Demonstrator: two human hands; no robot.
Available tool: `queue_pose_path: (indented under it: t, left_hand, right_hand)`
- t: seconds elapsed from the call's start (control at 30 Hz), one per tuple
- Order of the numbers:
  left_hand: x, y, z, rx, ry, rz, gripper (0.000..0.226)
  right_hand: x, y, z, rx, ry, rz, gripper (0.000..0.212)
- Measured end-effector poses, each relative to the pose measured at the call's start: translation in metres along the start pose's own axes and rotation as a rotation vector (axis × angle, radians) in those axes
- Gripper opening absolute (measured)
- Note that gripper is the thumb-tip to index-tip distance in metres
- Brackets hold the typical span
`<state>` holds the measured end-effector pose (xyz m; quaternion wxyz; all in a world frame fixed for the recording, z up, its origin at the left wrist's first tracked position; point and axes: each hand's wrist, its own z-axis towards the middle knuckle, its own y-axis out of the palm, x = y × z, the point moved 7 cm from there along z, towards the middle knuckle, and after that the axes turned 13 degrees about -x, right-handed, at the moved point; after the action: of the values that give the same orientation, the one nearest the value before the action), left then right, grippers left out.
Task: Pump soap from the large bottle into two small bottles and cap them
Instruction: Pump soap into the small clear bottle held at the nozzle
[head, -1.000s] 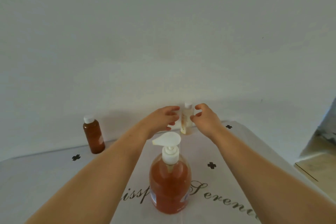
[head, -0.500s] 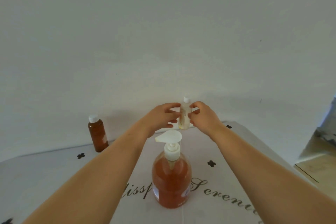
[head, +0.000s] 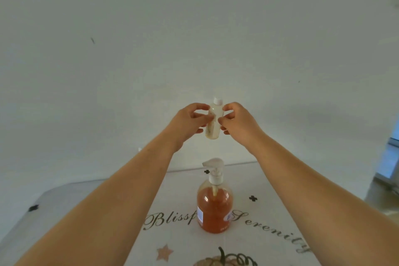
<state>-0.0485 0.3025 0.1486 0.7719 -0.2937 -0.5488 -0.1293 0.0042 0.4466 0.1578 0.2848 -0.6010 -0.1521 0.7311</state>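
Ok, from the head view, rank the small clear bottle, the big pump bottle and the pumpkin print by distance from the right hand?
1. The small clear bottle: pinched by the right hand, in the air.
2. The pump bottle: below, standing on the tablecloth.
3. The pumpkin print: at the table's near edge.

amber soap bottle (head: pixel 214 209) (white pump); pale small bottle (head: pixel 213 123).

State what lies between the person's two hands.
In the head view, a small pale bottle with a white cap lies between the left hand and right hand; both grip its sides.
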Motion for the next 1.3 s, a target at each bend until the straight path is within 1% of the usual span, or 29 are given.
queue_pose_path:
  t: [0.1,0.27,0.4,0.6,0.7,0.77,0.83,0.93,1.1,1.2,1.3]
  left_hand:
    - [0.019,-0.007,-0.02,0.044,0.036,0.028,0.026]
    - [0.037,-0.016,-0.052,0.102,0.077,0.03,0.019]
    - [0.038,-0.018,-0.083,0.135,0.075,0.057,0.023]
    - [0.026,-0.01,-0.131,0.147,0.06,0.054,0.032]
    - [0.018,-0.008,-0.15,0.193,0.048,0.061,0.035]
    - [0.015,-0.007,-0.159,0.222,0.032,0.088,0.038]
    - [0.011,-0.007,-0.166,0.24,0.015,0.106,0.035]
    - [0.006,-0.006,-0.172,0.267,-0.001,0.184,0.032]
    - [0.011,0.003,-0.182,0.307,0.059,0.336,0.034]
    - [0.006,0.002,-0.185,0.305,0.026,0.323,0.037]
    - [0.0,0.0,-0.186,0.267,-0.021,0.349,0.039]
  right_hand:
    - [-0.024,-0.003,-0.015,0.022,-0.055,0.023,0.023]
    - [-0.054,0.001,-0.039,0.002,-0.138,0.059,0.012]
    - [-0.067,0.008,-0.062,-0.033,-0.168,0.043,0.006]
    - [-0.068,0.025,-0.094,-0.111,-0.172,0.006,0.014]
    - [-0.067,0.034,-0.106,-0.135,-0.164,-0.023,0.02]
    - [-0.066,0.036,-0.11,-0.109,-0.15,-0.024,0.03]
    - [-0.068,0.036,-0.115,-0.077,-0.141,-0.038,0.042]
    - [-0.076,0.038,-0.122,-0.075,-0.132,-0.118,0.052]
    - [-0.081,0.049,-0.126,-0.144,-0.134,-0.273,0.051]
    - [-0.078,0.057,-0.126,-0.199,-0.112,-0.329,0.048]
    - [-0.075,0.064,-0.129,-0.295,-0.096,-0.339,0.042]
